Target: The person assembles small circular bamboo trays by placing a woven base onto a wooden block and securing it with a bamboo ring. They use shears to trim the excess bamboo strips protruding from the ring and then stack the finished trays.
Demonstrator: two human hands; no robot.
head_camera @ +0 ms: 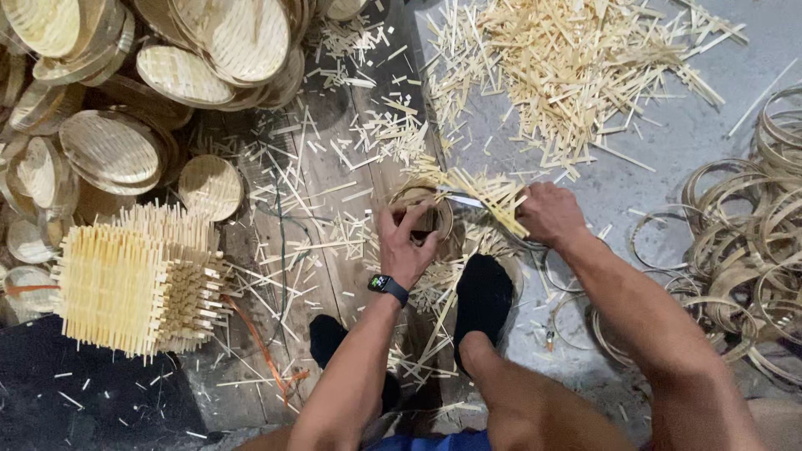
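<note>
We hold the round bamboo lid [422, 219] tight in our left hand [407, 242]; our right hand [547, 213] grips the knife [464, 200], cutting slowly.

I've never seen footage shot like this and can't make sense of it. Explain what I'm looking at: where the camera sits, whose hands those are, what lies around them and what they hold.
There is one picture, taken by a camera on a person's head looking straight down, so the arms come in from the bottom edge. The left hand, with a dark smartwatch on its wrist, grips a small round bamboo hoop with woven slats across it. The right hand holds a blade laid against the slat ends that stick out from the hoop. A black-socked foot rests just below.

Around them: trimmed bamboo offcuts in a heap at the top, finished round woven lids stacked at the left, a block of stacked woven squares, and loose bamboo rings at the right.
</note>
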